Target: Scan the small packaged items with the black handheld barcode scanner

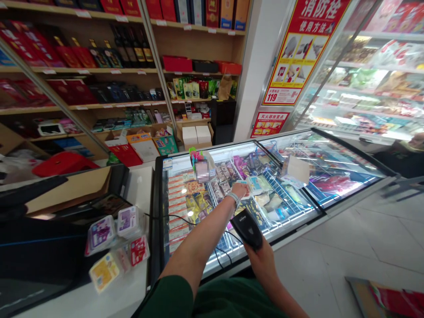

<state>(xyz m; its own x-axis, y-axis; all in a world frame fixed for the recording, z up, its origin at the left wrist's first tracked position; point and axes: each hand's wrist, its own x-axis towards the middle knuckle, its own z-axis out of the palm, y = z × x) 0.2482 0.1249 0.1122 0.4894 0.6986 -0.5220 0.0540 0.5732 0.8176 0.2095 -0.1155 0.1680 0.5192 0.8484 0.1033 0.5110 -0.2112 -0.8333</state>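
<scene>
My left hand point(240, 190), with a pale band on its wrist, reaches over the glass-topped freezer point(294, 229) beside some light-coloured packets point(259, 184). Its fingers look curled at the edge of a packet, but whether they grip it is too small to tell. Lower and to the right, my right hand point(261, 260) is wrapped round the handle of a black handheld scanner point(247, 229), whose head points up and left above the front of the freezer. A thin black cable point(175, 216) runs across the glass from the left.
Plastic tubs with coloured labels point(102, 232) stand on the white counter point(137, 278) at left. An open cardboard box point(300, 170) and a small container point(202, 170) rest on the freezer. Stocked shelves point(115, 70) line the back; a person's arm point(415, 141) shows at far right.
</scene>
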